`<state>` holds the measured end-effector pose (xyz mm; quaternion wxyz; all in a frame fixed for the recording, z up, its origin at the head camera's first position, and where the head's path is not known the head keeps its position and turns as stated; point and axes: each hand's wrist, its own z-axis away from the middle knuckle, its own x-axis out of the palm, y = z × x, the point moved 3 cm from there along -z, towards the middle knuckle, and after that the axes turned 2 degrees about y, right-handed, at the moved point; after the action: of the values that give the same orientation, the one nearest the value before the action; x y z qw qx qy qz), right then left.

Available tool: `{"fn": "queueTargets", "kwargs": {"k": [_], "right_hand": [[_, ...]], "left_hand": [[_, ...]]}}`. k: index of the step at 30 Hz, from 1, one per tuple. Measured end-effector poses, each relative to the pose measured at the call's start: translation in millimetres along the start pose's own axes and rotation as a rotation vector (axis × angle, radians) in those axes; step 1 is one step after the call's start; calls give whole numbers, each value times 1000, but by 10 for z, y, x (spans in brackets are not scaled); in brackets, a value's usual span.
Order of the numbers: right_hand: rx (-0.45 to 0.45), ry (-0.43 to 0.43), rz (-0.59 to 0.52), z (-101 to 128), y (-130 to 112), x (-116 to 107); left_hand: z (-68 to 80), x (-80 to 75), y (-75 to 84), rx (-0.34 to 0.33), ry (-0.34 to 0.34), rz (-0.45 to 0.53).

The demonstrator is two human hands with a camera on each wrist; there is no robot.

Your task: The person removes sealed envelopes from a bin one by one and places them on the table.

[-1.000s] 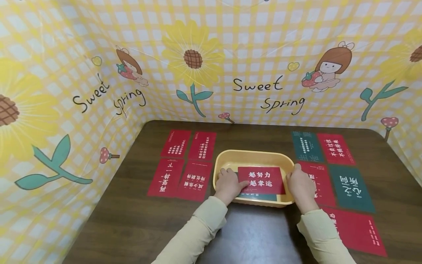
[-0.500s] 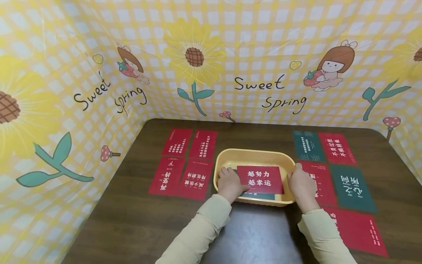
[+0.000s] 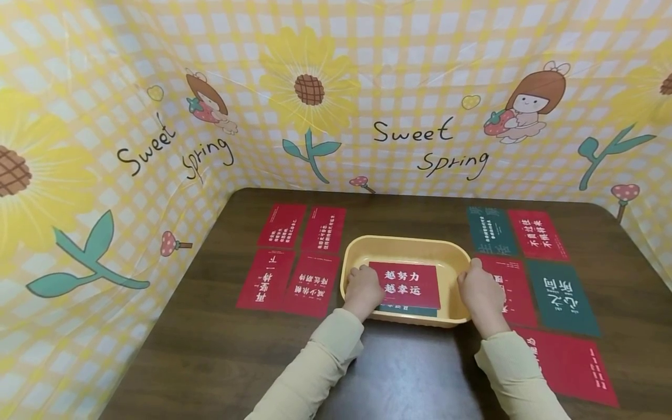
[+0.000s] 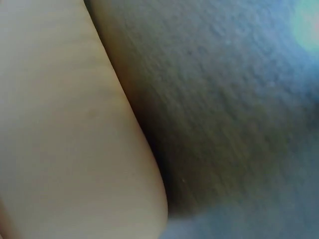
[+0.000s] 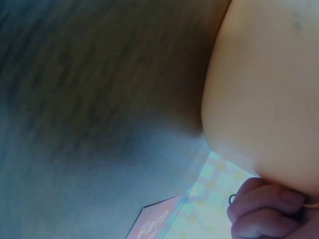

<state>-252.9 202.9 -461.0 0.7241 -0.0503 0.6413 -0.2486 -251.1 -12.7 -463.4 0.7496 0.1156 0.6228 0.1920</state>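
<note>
A pale yellow plastic tray (image 3: 406, 242) sits mid-table. Inside it, a red card with white lettering (image 3: 404, 286) overlaps a teal card (image 3: 409, 311). My left hand (image 3: 363, 291) reaches over the tray's left end with fingers curled at the red card's left edge, which it covers. Its thumb is hidden. At the opposite end, my right hand (image 3: 480, 294) grips the tray's right rim. The right wrist view shows curled fingers (image 5: 266, 209) of that hand at lower right. In the left wrist view, mostly blurred skin and dark tabletop appear.
On the left of the dark wooden table (image 3: 189, 350) several red cards (image 3: 265, 280) lie in two rows. To the right lie more red cards (image 3: 538, 234) and teal cards (image 3: 564, 298), one partly behind my right hand. A yellow checked cloth (image 3: 325, 151) stands behind.
The red card in the tray has slid left toward my left hand, and the left thumb has drawn in out of sight. My right hand stays on the tray rim.
</note>
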Motion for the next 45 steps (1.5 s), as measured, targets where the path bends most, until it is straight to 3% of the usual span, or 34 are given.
{"fn": "queueTargets", "kwargs": {"k": [4,11,15,26,33,41,45], "right_hand": [[2,-2,1,-3,6,-2],[-15,12,7,0,-5,-6],[-13,16,6,-1,-8,-8],[2,-1,2,-1,-3,-11],[-15,5,-1,-3,7,4],[-26,15,1,-4,3,13],[-26,14,3,-3,3,6]], "left_hand": [[-7,8,10,-9,-8,-3],[-2,54,26,-13,-1,-180],[-3,44,31,3,-1,-205],[10,22,16,-2,2,8],[7,20,-1,-16,8,228],[-7,-17,3,39,-10,335],[-36,-15,3,80,-23,439]]}}
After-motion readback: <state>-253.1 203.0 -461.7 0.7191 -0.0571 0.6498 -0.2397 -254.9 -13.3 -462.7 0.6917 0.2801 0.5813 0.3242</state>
